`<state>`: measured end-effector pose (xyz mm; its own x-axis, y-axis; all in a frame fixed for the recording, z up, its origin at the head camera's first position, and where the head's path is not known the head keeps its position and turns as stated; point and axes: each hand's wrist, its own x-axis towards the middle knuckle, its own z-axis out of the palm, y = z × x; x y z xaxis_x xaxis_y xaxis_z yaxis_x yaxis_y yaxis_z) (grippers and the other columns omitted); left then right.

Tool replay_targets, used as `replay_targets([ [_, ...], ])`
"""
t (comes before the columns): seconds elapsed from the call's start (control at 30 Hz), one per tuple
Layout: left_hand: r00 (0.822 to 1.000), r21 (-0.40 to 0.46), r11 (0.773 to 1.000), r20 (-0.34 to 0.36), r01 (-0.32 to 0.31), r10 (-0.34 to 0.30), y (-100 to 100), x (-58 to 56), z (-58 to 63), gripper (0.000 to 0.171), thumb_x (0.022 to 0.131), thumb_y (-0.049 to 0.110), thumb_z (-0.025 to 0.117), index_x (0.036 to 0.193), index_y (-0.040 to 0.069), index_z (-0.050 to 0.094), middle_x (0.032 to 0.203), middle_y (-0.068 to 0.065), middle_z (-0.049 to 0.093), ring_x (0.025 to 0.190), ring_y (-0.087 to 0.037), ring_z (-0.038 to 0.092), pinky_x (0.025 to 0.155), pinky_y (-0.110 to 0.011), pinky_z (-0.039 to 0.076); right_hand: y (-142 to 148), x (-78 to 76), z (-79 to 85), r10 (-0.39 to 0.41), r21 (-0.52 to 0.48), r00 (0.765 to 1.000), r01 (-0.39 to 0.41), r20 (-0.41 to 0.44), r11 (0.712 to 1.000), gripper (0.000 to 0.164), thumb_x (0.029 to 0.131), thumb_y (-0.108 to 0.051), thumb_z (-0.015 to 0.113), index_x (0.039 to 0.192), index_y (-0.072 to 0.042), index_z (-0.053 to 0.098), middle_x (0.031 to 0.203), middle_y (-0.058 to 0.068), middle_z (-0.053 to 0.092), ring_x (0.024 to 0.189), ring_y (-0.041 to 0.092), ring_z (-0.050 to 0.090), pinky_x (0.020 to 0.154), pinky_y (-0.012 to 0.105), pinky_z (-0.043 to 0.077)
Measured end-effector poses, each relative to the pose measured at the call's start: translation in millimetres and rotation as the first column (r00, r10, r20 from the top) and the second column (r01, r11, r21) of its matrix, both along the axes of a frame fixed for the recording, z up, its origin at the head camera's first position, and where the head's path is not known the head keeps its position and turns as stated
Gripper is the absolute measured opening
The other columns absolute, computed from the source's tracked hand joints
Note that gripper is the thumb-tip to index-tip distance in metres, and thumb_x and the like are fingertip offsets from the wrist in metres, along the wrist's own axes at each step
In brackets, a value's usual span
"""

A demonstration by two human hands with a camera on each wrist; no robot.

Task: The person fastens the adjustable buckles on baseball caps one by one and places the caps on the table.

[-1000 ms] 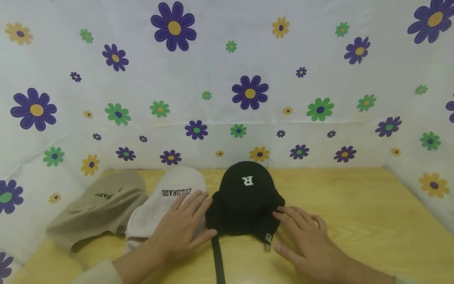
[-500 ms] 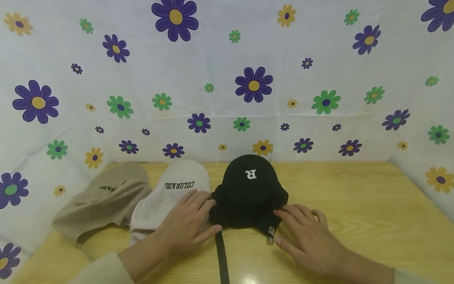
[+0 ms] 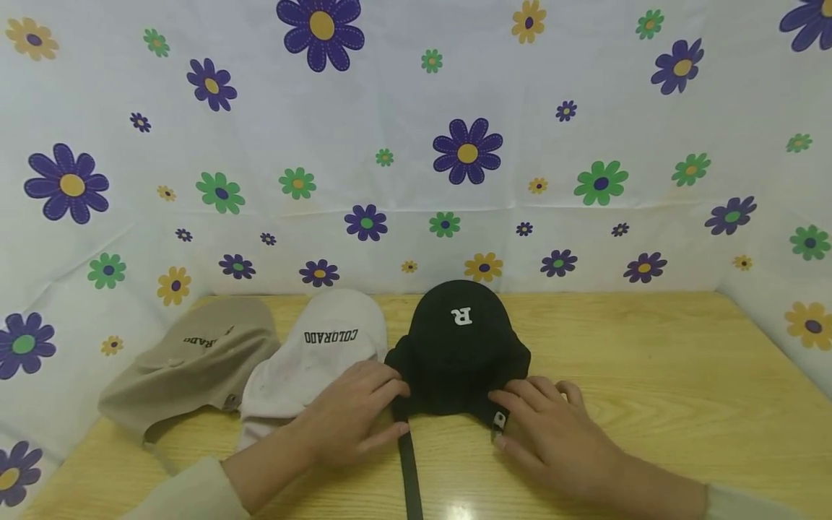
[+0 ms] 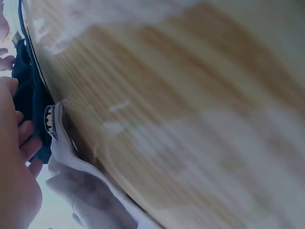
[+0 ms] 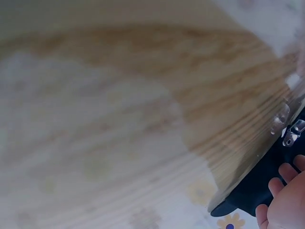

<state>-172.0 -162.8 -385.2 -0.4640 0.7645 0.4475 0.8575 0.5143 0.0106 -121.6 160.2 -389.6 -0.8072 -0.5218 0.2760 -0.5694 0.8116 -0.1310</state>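
A black cap with a white R stands on the table, its strap trailing toward the front edge. My left hand touches the cap's left edge with bent fingers, thumb apart beside the strap. On the other side, my right hand rests its fingertips on the cap's lower right edge. Its thumb is by the metal buckle. The left wrist view shows relaxed fingers against the dark cloth. In the right wrist view, several fingers lie along the cap, near the clasp.
A pale cap lettered COLORADO lies left of the black one, partly behind my left forearm. Farther left is a tan cap. A white cloth printed with flowers surrounds the wooden table at the back and sides.
Both hands have drawn inward and lower on the black cap's edges, fingers more bent. My left fingers have slid off the pale cap's lettering. The head view has tilted slightly downward.
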Motion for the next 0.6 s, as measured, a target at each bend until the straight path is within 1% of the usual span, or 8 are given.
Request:
replay_targets([
  [0.13,0.998,0.017,0.999,0.054,0.028,-0.029,-0.5,0.8,-1.2,0.032,0.086,0.033,0.072,0.11,0.014,0.063,0.105,0.005,0.062,0.102,-0.012,0.058,0.095,-0.034,0.047,-2.6,-1.3,-1.4,0.027,0.017,0.999,-0.026,-0.043,1.0,0.045,0.093,-0.047,0.064,0.132,-0.023,0.06,0.128,-0.008,0.058,0.119,0.014,0.048,0.093,0.046,0.034],
  [0.23,0.994,0.026,0.999,0.096,0.044,-0.047,-1.0,1.2,-0.9,0.032,0.086,0.033,0.071,0.11,0.014,0.063,0.105,0.006,0.063,0.1,-0.01,0.058,0.092,-0.031,0.047,-4.0,-2.7,-1.9,0.036,0.025,0.998,-0.035,-0.05,0.999,0.043,0.093,-0.045,0.064,0.13,-0.023,0.06,0.125,-0.008,0.058,0.117,0.014,0.049,0.092,0.045,0.036],
  [0.33,0.989,0.026,0.997,0.13,0.066,-0.069,-1.4,1.7,-0.1,0.03,0.087,0.033,0.071,0.109,0.014,0.064,0.105,0.007,0.064,0.1,-0.008,0.058,0.09,-0.029,0.048,-5.5,-3.3,-1.8,0.044,0.032,0.998,-0.043,-0.035,0.999,0.041,0.093,-0.044,0.064,0.128,-0.022,0.06,0.123,-0.009,0.059,0.115,0.013,0.049,0.091,0.045,0.037],
  [0.5,0.976,0.048,0.994,0.192,0.099,-0.106,-2.0,2.5,-1.7,0.027,0.086,0.028,0.071,0.108,0.014,0.065,0.103,0.008,0.065,0.098,-0.007,0.058,0.09,-0.028,0.049,-8.8,-3.7,-1.6,0.079,0.031,0.996,-0.078,-0.028,0.996,0.035,0.095,-0.04,0.063,0.124,-0.021,0.061,0.117,-0.009,0.06,0.108,0.011,0.048,0.088,0.041,0.038],
  [0.6,0.963,0.098,0.99,0.24,0.105,-0.126,-1.6,3.3,-5.0,0.026,0.084,0.024,0.073,0.108,0.014,0.066,0.102,0.008,0.065,0.097,-0.007,0.058,0.09,-0.027,0.049,-10.6,-4.4,-1.7,0.092,0.035,0.995,-0.091,-0.025,0.995,0.033,0.095,-0.039,0.063,0.123,-0.021,0.062,0.113,-0.01,0.06,0.103,0.01,0.046,0.087,0.039,0.037],
])
